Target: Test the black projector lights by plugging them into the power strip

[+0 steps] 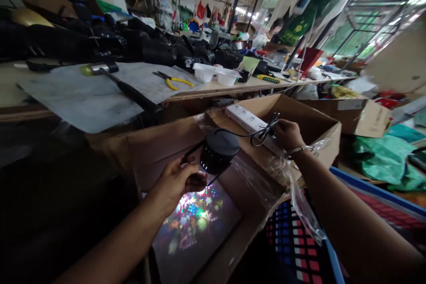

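Black lamp (219, 151), prob. light, stiff, best held by bracket (193, 150), L hand (178, 179) fingers closed round it, R hand (289, 134) fingers bunched at cord (266, 129) to right, hold unclear.

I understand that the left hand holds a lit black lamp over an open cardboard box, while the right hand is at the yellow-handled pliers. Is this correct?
Not quite: the right hand is at the white power strip, not at the yellow-handled pliers, as the head view shows. The left hand does hold a lit black lamp over an open cardboard box.
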`<action>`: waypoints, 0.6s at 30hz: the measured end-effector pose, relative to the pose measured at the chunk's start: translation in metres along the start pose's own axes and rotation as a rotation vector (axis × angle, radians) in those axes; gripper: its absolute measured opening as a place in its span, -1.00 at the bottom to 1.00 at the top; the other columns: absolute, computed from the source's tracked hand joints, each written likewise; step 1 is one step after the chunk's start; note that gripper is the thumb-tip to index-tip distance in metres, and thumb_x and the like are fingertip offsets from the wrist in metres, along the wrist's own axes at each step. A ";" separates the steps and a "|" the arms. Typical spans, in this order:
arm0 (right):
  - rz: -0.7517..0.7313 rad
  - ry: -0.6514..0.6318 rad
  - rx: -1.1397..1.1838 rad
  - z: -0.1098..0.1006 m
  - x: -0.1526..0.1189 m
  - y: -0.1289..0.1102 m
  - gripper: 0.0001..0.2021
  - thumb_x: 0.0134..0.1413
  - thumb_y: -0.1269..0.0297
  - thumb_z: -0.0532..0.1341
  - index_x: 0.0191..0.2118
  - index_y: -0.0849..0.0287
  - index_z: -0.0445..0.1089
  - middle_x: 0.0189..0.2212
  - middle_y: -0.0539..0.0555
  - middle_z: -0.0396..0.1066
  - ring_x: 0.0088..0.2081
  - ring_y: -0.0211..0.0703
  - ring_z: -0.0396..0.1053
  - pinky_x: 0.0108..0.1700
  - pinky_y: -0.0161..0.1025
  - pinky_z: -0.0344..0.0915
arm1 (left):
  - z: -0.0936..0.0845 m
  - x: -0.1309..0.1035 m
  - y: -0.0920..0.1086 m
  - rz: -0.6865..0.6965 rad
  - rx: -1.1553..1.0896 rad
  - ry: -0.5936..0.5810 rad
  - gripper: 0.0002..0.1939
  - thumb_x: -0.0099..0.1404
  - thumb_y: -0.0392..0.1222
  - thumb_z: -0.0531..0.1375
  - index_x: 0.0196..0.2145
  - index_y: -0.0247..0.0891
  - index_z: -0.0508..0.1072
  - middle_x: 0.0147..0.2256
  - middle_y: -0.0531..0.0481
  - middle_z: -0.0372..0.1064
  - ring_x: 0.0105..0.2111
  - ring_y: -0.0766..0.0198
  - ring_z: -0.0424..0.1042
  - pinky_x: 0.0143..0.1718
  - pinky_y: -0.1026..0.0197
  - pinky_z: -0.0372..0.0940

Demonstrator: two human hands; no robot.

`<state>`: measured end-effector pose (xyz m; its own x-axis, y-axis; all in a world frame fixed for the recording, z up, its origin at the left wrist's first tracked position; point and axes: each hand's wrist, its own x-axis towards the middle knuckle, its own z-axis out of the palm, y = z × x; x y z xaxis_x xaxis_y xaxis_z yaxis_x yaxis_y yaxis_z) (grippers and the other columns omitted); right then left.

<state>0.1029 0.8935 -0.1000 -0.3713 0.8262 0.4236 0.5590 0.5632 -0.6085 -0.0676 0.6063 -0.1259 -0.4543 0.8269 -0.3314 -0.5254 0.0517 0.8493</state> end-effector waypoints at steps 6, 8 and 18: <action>0.030 0.032 0.046 0.002 -0.005 -0.005 -0.81 -0.07 0.38 0.08 -0.53 0.33 0.39 -0.66 -0.02 0.25 -0.57 -0.33 0.14 -0.50 -0.38 0.08 | 0.001 0.000 -0.002 0.026 -0.021 -0.033 -0.72 0.03 -0.27 0.19 -0.27 -0.31 0.24 -0.57 -0.01 0.43 -0.57 0.26 0.43 -0.49 0.22 0.37; 0.033 0.042 0.055 0.003 -0.006 -0.005 -0.81 -0.05 0.40 0.07 -0.53 0.33 0.39 -0.67 -0.03 0.23 -0.56 -0.32 0.15 -0.47 -0.38 0.10 | 0.001 0.000 -0.002 0.018 -0.023 -0.046 -0.72 0.04 -0.28 0.18 -0.25 -0.31 0.24 -0.57 -0.01 0.43 -0.57 0.25 0.44 -0.49 0.21 0.37; 0.056 0.102 0.040 0.007 -0.007 -0.002 -0.81 -0.05 0.45 0.10 -0.40 0.38 0.46 -0.62 0.01 0.31 -0.52 -0.31 0.18 -0.45 -0.39 0.12 | 0.001 -0.001 0.000 -0.023 -0.021 -0.082 -0.77 0.05 -0.30 0.17 -0.29 -0.32 0.26 -0.58 -0.01 0.43 -0.61 0.28 0.42 -0.58 0.28 0.35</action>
<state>0.0991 0.8862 -0.1062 -0.2621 0.8519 0.4534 0.5459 0.5183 -0.6583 -0.0662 0.6063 -0.1254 -0.3817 0.8688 -0.3155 -0.5508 0.0602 0.8324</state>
